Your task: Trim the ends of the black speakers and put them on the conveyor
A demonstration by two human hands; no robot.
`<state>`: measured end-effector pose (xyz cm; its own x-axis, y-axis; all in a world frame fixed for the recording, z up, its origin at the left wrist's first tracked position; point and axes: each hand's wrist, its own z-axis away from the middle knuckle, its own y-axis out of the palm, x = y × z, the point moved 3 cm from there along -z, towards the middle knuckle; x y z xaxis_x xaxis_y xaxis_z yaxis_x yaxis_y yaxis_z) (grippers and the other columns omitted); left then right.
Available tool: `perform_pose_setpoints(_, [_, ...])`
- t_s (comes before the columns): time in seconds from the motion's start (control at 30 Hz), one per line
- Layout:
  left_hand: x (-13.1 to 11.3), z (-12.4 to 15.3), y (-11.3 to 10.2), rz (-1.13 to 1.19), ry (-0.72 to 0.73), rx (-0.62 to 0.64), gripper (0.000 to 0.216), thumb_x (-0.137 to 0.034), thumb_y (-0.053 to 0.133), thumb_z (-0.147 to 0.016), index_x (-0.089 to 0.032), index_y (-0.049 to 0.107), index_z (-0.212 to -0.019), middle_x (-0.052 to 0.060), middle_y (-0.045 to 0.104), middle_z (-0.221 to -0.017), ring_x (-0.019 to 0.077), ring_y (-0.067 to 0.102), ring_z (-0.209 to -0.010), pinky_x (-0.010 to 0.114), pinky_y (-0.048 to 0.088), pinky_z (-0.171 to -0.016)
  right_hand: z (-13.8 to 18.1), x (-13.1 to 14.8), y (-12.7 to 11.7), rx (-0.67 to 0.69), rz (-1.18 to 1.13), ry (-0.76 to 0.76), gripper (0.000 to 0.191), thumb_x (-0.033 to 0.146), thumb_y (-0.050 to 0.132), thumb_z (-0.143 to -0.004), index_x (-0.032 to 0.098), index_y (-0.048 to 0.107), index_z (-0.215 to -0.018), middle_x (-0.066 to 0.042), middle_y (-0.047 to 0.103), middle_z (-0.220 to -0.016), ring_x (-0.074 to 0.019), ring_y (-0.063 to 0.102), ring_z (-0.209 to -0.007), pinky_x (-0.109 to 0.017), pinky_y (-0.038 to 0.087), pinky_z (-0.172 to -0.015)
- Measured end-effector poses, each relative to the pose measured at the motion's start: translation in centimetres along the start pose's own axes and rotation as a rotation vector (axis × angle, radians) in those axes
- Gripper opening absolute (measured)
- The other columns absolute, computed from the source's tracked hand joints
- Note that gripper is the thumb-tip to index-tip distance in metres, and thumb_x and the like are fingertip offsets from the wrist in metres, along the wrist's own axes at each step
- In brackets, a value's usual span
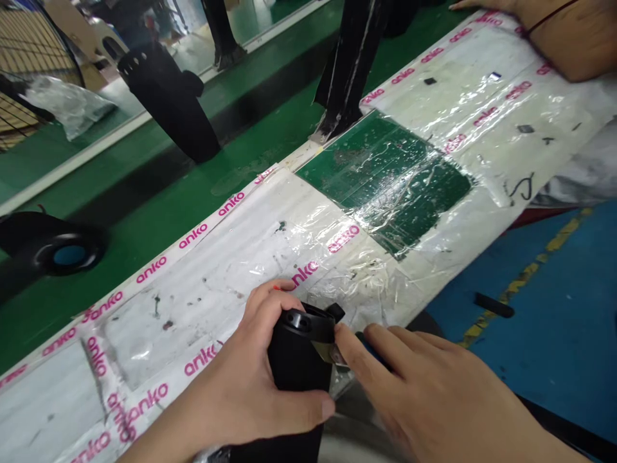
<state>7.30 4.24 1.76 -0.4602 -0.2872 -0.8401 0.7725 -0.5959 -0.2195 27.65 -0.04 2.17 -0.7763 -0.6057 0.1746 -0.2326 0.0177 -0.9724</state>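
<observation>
At the bottom centre, my left hand (260,373) is wrapped around a black plastic housing (299,363), thumb across its near side and fingers at its rim. The housing has a rounded top edge with small holes and a short tab on its far side. My right hand (414,379) is closed on a small knife (332,352). Its flat metal blade lies against the housing just below the rim, and a bit of dark handle shows between my fingers. The housing's lower end runs out of view.
Under the work runs a bench edge (193,308) covered with taped plastic printed "anko". Another black housing (168,106) and a black ringed part (67,251) are on the green surface. Another person's hand (563,32) rests at the top right. A black piece (494,305) lies on the blue floor.
</observation>
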Motion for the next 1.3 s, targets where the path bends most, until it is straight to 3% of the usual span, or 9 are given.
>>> perform_pose_setpoints(0.27, [-0.5,-0.3,0.3,-0.01,0.083,0.0,0.055,-0.023,0.087,-0.066,-0.03,0.052,-0.107,0.004,0.039,-0.149,0.0365,0.045,-0.136,0.052,0.046,-0.107,0.3,0.9,1.0,0.015,0.074,0.062,0.06,0.006,0.048,-0.065,0.015,0.048,-0.124,-0.003,0.061,-0.071,-0.0209,0.056,-0.045,-0.033,0.033,-0.044])
perform_pose_setpoints(0.47, [-0.9,-0.4,0.6,-0.172,0.175,0.016,0.062,-0.018,0.08,-0.068,-0.032,0.046,-0.118,0.004,0.044,-0.138,0.0311,0.049,-0.128,0.05,0.046,-0.106,0.0,-0.1,1.8,0.316,0.004,0.047,0.061,0.007,0.056,-0.069,0.016,0.048,-0.129,-0.003,0.064,-0.076,-0.0243,0.062,-0.047,-0.034,0.012,-0.045])
perform_pose_setpoints(0.73, [-1.2,-0.6,1.0,-0.225,0.212,-0.028,0.055,-0.023,0.076,-0.076,-0.031,0.044,-0.12,0.003,0.049,-0.125,0.0279,0.053,-0.116,0.047,0.049,-0.097,-2.8,-1.1,0.0,0.536,-0.032,0.067,0.044,0.007,0.066,-0.069,0.022,0.054,-0.109,0.005,0.058,-0.064,-0.0188,0.055,-0.042,-0.031,0.011,-0.037])
perform_pose_setpoints(0.87, [-0.9,0.4,0.8,-0.252,0.187,-0.135,0.047,-0.027,0.073,-0.078,-0.03,0.046,-0.116,0.004,0.052,-0.12,0.0275,0.057,-0.109,0.045,0.053,-0.09,-2.4,-1.7,-2.3,0.436,-0.029,0.0,0.022,0.011,0.062,-0.083,0.024,0.052,-0.098,0.005,0.058,-0.063,-0.0193,0.056,-0.042,-0.033,0.016,-0.04])
perform_pose_setpoints(0.97, [-0.7,1.4,0.0,-0.32,0.145,-0.177,0.044,-0.032,0.069,-0.086,-0.029,0.045,-0.122,0.006,0.052,-0.123,0.0282,0.06,-0.107,0.046,0.055,-0.087,-1.2,-1.9,-4.5,0.126,-0.033,0.034,0.012,0.014,0.048,-0.099,0.021,0.052,-0.107,0.002,0.064,-0.07,-0.0195,0.062,-0.047,-0.035,0.032,-0.043])
perform_pose_setpoints(1.03, [-0.6,1.9,-0.4,-0.343,0.145,-0.083,0.047,-0.038,0.066,-0.092,-0.033,0.043,-0.133,0.008,0.049,-0.136,0.0298,0.061,-0.113,0.046,0.057,-0.088,-0.6,-1.7,-5.1,-0.019,-0.065,0.052,0.018,0.019,0.038,-0.107,0.015,0.052,-0.117,0.001,0.066,-0.072,-0.0186,0.065,-0.05,-0.034,0.041,-0.046])
perform_pose_setpoints(1.1, [-0.4,2.0,-0.7,-0.332,0.166,0.03,0.055,-0.041,0.066,-0.094,-0.039,0.041,-0.143,0.006,0.042,-0.15,0.0325,0.057,-0.126,0.048,0.056,-0.096,-0.3,-1.2,-4.4,-0.004,-0.109,0.048,0.021,0.018,0.033,-0.109,0.015,0.051,-0.119,0.0,0.066,-0.074,-0.0177,0.067,-0.054,-0.031,0.045,-0.048])
perform_pose_setpoints(1.2, [0.2,1.1,-1.3,-0.201,0.179,0.05,0.071,-0.044,0.079,-0.087,-0.043,0.042,-0.148,0.004,0.044,-0.154,0.0349,0.049,-0.138,0.05,0.049,-0.109,-0.1,-0.4,-2.4,0.044,-0.122,0.017,0.022,0.012,0.033,-0.106,0.018,0.05,-0.118,-0.001,0.066,-0.082,-0.0175,0.066,-0.057,-0.032,0.044,-0.047])
perform_pose_setpoints(1.3, [1.2,-0.3,-1.6,-0.008,0.19,0.075,0.071,-0.049,0.091,-0.074,-0.036,0.053,-0.132,0.004,0.058,-0.135,0.0317,0.06,-0.121,0.045,0.051,-0.101,0.0,-0.3,-1.0,0.008,-0.048,-0.025,0.026,0.012,0.035,-0.105,0.015,0.049,-0.127,-0.004,0.065,-0.087,-0.0206,0.064,-0.06,-0.035,0.041,-0.047])
